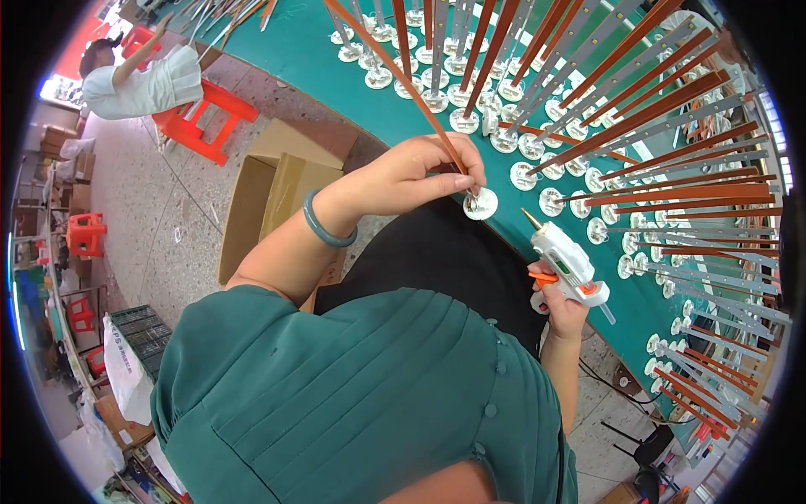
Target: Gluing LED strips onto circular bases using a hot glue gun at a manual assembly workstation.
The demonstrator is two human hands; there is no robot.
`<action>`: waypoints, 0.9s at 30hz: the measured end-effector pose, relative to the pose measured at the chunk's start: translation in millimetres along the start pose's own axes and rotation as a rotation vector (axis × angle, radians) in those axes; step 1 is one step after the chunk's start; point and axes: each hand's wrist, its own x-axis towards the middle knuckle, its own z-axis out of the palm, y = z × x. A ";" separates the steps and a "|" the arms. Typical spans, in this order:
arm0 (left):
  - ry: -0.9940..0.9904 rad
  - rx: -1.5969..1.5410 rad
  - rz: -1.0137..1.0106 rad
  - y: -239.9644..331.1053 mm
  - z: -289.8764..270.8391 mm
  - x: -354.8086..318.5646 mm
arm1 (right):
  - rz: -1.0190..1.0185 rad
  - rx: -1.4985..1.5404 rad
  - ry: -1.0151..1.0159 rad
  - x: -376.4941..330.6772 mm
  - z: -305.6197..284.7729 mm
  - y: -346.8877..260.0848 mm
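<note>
My left hand is closed around the lower end of a long brown strip, which slants up and to the left. At the strip's foot, just below my fingers, is a round white disc. In my right hand is a white and orange hot glue gun. Its brass nozzle points up and left toward the disc, a short gap away from it. A clear glue stick pokes out of the gun's back end. Part of my right hand is hidden behind the gun.
Many upright strips on white round bases crowd the green table. Loose strips lie at its far left. A cardboard box stands left of me, near a red stool and another person.
</note>
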 end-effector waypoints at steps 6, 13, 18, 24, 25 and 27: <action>-0.139 -0.115 0.130 22.3 13.6 1.0 | -0.077 0.001 -0.024 -11.9 16.3 -10.8; -0.204 -0.171 0.173 38.0 54.6 10.6 | -0.218 -0.085 -0.047 -12.5 38.8 -42.5; -0.186 -0.062 0.215 41.7 72.8 17.9 | -0.107 -0.014 0.093 -20.6 42.8 -49.1; -0.080 -0.202 0.009 44.3 98.9 19.1 | -0.223 0.215 0.111 -30.5 35.0 -28.4; -0.090 -0.244 -0.026 46.5 100.9 21.6 | -0.223 0.214 0.108 -31.4 33.8 -26.4; -0.096 -0.285 -0.060 49.8 104.4 24.5 | -0.240 0.297 0.135 -33.1 32.4 -23.6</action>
